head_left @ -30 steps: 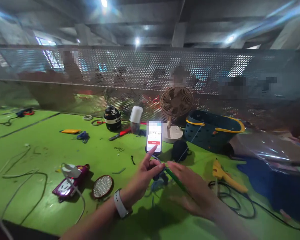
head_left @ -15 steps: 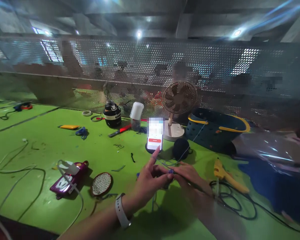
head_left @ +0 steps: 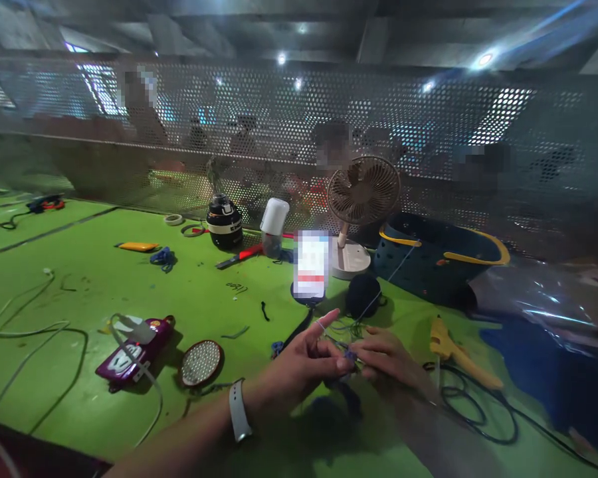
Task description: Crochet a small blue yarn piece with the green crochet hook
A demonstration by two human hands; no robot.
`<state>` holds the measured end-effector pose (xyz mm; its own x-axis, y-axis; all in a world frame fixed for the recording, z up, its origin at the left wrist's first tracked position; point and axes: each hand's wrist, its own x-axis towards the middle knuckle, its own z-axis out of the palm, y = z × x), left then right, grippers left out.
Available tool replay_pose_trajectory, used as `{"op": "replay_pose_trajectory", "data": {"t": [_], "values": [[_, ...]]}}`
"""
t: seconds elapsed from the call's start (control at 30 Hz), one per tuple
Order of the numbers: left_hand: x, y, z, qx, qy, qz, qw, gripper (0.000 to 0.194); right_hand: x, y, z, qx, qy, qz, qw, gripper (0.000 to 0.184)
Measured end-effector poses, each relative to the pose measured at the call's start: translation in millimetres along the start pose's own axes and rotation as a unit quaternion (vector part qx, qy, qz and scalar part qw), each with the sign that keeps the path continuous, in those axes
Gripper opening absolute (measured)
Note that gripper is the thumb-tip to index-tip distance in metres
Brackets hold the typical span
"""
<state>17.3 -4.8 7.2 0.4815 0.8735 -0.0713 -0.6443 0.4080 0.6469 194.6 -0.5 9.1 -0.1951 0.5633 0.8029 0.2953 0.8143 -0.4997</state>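
Note:
My left hand (head_left: 315, 358) pinches a small blue-purple piece of crochet work (head_left: 349, 356) between thumb and fingers, its index finger raised. A grey-blue yarn strand (head_left: 393, 272) runs down from the dark blue basket (head_left: 428, 265) and across to that finger. Fingers bent, my right hand (head_left: 391, 358) meets the same piece from the other side. It grips a thin tool that looks like a crochet hook, mostly hidden by the hand. Beyond the hands stands a lit phone (head_left: 310, 265), its screen partly blurred. A dark round ball-like thing (head_left: 363, 297) lies close behind the right hand.
A fan (head_left: 363, 192), a white-topped bottle (head_left: 275, 216) and a black jug (head_left: 224, 222) line the back. Right lies a yellow glue gun (head_left: 461, 355) with a coiled cord. Left are a purple power bank-like case (head_left: 134, 352), a round studded disc (head_left: 200, 364) and a yellow cutter (head_left: 137, 246).
Both hands have shifted slightly right and nearer, with the crochet work between them. My left index finger has moved away from the front of the phone and now points to the right.

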Motion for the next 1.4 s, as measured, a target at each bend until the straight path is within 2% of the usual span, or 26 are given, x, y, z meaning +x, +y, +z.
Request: {"op": "replay_pose_trajectory", "data": {"t": [0.13,0.37,0.63,0.83,0.93,1.03,1.1,1.13,1.17,1.23,1.3,1.33,1.37,1.4], "values": [[-2,12,-0.6,0.017,-0.013,-0.043,0.999,0.085,10,1,-9,0.064,-0.051,0.012,0.997,0.016],[-2,22,-4.2,0.067,-0.031,-0.046,0.996,0.082,26,-4,-28,0.086,-0.072,0.039,0.993,0.012],[-2,28,-3.8,0.119,-0.026,-0.04,0.992,0.081,28,-7,-36,0.082,-0.074,0.053,0.992,0.012],[-3,30,-1.6,0.138,-0.031,-0.039,0.989,0.078,30,-11,-38,0.092,-0.06,0.091,0.99,0.01],[-3,31,0.2,0.135,-0.029,-0.042,0.989,0.079,28,-10,-37,0.107,-0.047,0.125,0.985,0.008],[-3,31,1.0,0.134,-0.029,-0.044,0.99,0.079,21,-6,-33,0.159,-0.019,0.193,0.968,0.006],[-4,31,1.4,0.139,-0.032,-0.05,0.988,0.079,15,-2,-30,0.227,0.015,0.274,0.934,0.007],[-4,32,1.7,0.146,-0.035,-0.054,0.987,0.08,12,0,-28,0.271,0.032,0.329,0.904,0.01],[-5,32,2.0,0.153,-0.037,-0.056,0.986,0.081,9,2,-25,0.316,0.041,0.389,0.865,0.013],[-5,31,2.5,0.178,-0.04,-0.044,0.982,0.085,5,4,-19,0.393,0.051,0.503,0.769,0.019],[-5,29,2.7,0.228,-0.037,-0.004,0.973,0.088,2,3,-10,0.444,0.06,0.58,0.681,0.021],[-5,28,2.7,0.26,-0.032,0.022,0.965,0.088,1,2,-6,0.456,0.071,0.602,0.652,0.023],[-5,26,2.8,0.294,-0.023,0.047,0.954,0.087,0,0,-1,0.46,0.081,0.612,0.638,0.024],[-5,23,2.9,0.327,-0.01,0.068,0.943,0.086,-1,-2,3,0.454,0.092,0.608,0.645,0.025]]}}
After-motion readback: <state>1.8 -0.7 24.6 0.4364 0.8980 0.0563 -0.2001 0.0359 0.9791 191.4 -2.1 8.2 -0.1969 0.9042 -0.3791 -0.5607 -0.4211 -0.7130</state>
